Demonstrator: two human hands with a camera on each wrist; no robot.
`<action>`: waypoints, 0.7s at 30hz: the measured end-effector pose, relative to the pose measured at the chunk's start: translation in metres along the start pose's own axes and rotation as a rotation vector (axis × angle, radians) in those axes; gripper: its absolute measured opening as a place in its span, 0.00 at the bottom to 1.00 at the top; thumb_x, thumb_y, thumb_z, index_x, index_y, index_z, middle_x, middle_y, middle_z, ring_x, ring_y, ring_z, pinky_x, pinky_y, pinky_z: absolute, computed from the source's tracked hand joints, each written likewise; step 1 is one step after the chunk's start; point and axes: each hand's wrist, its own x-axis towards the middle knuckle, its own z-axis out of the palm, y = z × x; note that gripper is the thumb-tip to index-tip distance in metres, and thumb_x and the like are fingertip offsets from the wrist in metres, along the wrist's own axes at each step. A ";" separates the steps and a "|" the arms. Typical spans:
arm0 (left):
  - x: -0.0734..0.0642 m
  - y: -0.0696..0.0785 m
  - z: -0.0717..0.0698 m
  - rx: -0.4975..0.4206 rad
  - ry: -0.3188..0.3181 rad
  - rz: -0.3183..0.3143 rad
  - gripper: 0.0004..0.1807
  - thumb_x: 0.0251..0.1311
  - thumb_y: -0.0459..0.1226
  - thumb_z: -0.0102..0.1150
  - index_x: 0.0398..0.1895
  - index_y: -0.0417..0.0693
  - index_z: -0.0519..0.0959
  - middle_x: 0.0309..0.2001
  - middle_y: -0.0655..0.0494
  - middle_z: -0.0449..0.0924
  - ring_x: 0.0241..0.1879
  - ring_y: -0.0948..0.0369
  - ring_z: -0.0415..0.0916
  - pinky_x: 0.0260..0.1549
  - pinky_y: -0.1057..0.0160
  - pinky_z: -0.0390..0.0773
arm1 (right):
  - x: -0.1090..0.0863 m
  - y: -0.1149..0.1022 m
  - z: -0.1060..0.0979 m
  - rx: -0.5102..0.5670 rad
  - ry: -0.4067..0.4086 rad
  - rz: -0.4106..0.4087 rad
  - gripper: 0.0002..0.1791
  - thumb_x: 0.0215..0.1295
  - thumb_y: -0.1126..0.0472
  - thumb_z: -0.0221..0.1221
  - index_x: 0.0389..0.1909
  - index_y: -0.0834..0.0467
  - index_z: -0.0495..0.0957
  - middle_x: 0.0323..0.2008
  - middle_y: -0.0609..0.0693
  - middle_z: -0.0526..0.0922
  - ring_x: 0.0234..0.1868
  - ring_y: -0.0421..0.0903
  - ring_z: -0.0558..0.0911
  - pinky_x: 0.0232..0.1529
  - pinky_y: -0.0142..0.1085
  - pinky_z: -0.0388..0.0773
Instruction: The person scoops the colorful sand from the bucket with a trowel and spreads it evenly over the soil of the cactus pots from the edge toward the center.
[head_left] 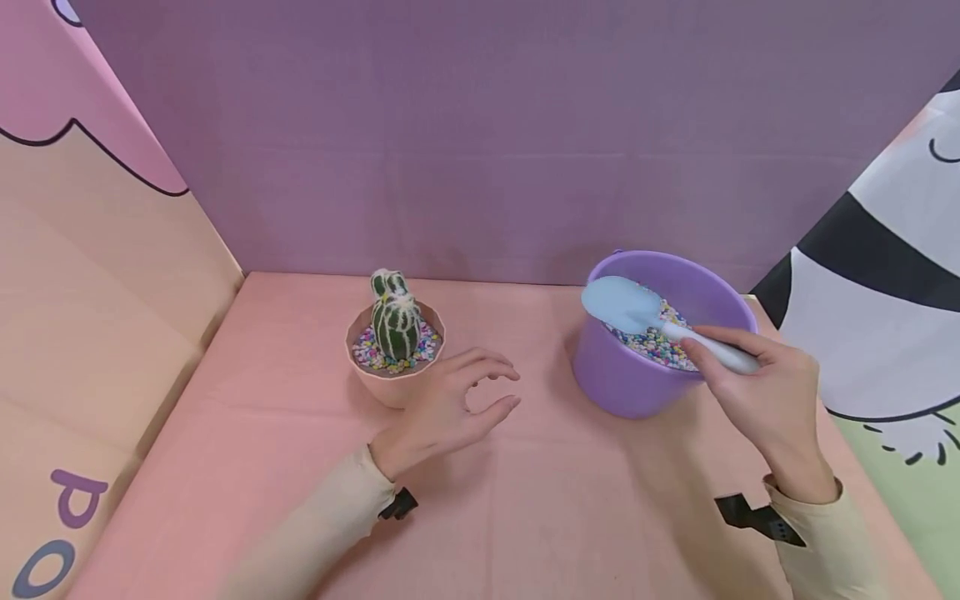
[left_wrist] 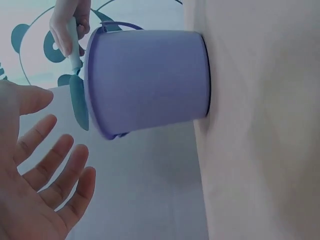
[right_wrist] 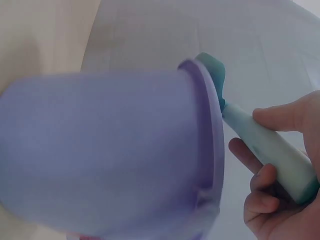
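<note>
My right hand [head_left: 776,396] grips the white handle of a small trowel [head_left: 618,304] with a light blue blade. The blade lies above the rim of a purple bucket [head_left: 637,379], over its left side. Multicoloured pebbles [head_left: 656,346] fill part of the bucket. My left hand [head_left: 453,400] hovers with loosely bent fingers and holds nothing; its palm shows in the left wrist view. Just behind it stands a peach flowerpot [head_left: 382,385] with a green cactus [head_left: 396,327] set in similar pebbles. In the right wrist view the bucket's wall hides part of the trowel blade.
A pink cloth [head_left: 540,500] covers the table. Behind it rises a purple backdrop [head_left: 487,167], and printed panels stand at left and right. Dark straps show at both sleeves.
</note>
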 end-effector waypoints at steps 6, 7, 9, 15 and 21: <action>0.025 0.001 0.022 -0.025 -0.006 -0.056 0.14 0.67 0.45 0.70 0.54 0.56 0.87 0.58 0.64 0.84 0.53 0.63 0.82 0.49 0.64 0.84 | 0.003 0.009 -0.014 -0.045 0.016 0.032 0.12 0.56 0.63 0.78 0.41 0.59 0.94 0.26 0.13 0.80 0.26 0.20 0.78 0.27 0.16 0.69; 0.029 0.001 0.026 -0.025 -0.005 -0.065 0.14 0.68 0.45 0.70 0.54 0.56 0.87 0.59 0.64 0.84 0.53 0.63 0.82 0.49 0.64 0.84 | 0.003 0.010 -0.017 -0.057 0.014 0.026 0.12 0.55 0.62 0.78 0.41 0.59 0.94 0.26 0.12 0.80 0.26 0.19 0.77 0.26 0.16 0.69; 0.037 0.002 0.033 -0.018 -0.005 -0.085 0.15 0.68 0.46 0.69 0.56 0.56 0.86 0.61 0.64 0.83 0.55 0.64 0.81 0.50 0.63 0.83 | 0.004 0.013 -0.022 -0.076 0.006 0.026 0.12 0.55 0.61 0.78 0.40 0.59 0.94 0.26 0.12 0.80 0.25 0.18 0.77 0.26 0.17 0.68; 0.060 0.005 0.054 -0.003 -0.003 -0.115 0.20 0.69 0.49 0.68 0.61 0.58 0.85 0.67 0.62 0.80 0.68 0.62 0.78 0.66 0.57 0.79 | 0.009 0.021 -0.040 -0.202 -0.060 0.068 0.16 0.57 0.53 0.78 0.43 0.58 0.93 0.24 0.08 0.76 0.24 0.18 0.74 0.24 0.21 0.67; 0.080 0.012 0.073 0.017 -0.051 -0.134 0.21 0.69 0.52 0.66 0.63 0.61 0.84 0.73 0.59 0.76 0.74 0.61 0.72 0.72 0.55 0.75 | 0.012 0.019 -0.062 -0.314 -0.178 0.143 0.21 0.61 0.45 0.75 0.48 0.55 0.92 0.16 0.16 0.77 0.18 0.30 0.70 0.21 0.29 0.66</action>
